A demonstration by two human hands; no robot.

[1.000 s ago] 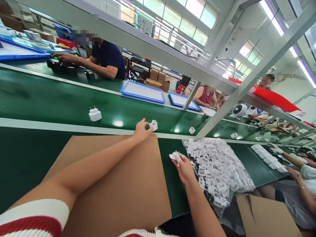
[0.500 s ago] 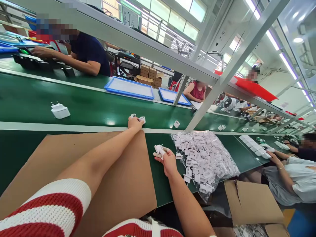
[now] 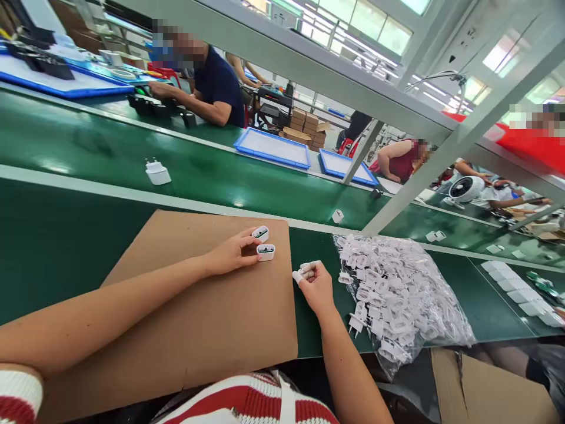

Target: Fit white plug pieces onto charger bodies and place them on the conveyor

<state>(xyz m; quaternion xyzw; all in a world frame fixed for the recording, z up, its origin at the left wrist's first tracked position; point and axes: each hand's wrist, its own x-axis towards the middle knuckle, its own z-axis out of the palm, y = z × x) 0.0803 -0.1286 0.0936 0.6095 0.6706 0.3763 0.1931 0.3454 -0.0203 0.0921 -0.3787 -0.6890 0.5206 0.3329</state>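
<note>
My left hand is over the brown cardboard sheet, its fingers and thumb at two white charger housings. The upper housing is tilted; the lower housing sits just below it, and both show green inside their open ends. Right of the cardboard, above the green table, my right hand has its fingers curled inward, with white covers on the fingertips. What it holds, if anything, is hard to make out. Beside it lies a clear plastic bag full of white plug pieces.
A green belt runs behind the cardboard, carrying a white plug and a small white housing. A slanted metal post rises behind the bag. Blue-rimmed trays and seated people are across the belt.
My left hand has brought the two housings from the belt's edge back over the cardboard. The plug piece seen earlier in my right hand no longer shows clearly. The view has shifted left.
</note>
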